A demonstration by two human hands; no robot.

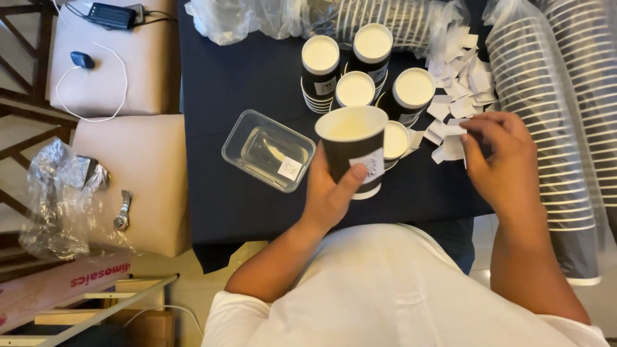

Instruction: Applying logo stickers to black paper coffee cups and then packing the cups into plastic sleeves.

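Cup in hand: black paper cup with a white inside and a white label on its side, held upright above the near edge of the dark table
Left hand: left hand wrapped around the cup from below and behind, thumb pressed on the label, fingers closed on the cup wall
Right hand: right hand lowered onto the pile of small white paper slips, fingertips pinched together at a slip; whether it has one lifted, I cannot tell
Other cups: a cluster of black cups standing on the table just behind the held one, some stacked, all open side up
Plastic tub: clear rectangular tub with a small white sticker, lying just left of the held cup
Sleeves of cups: long stacks of cups in clear plastic wrap along the right side and across the far edge of the table
Left of table: padded beige stools, one with a wristwatch and a crumpled clear bag, the far one with a white cable and a small dark device
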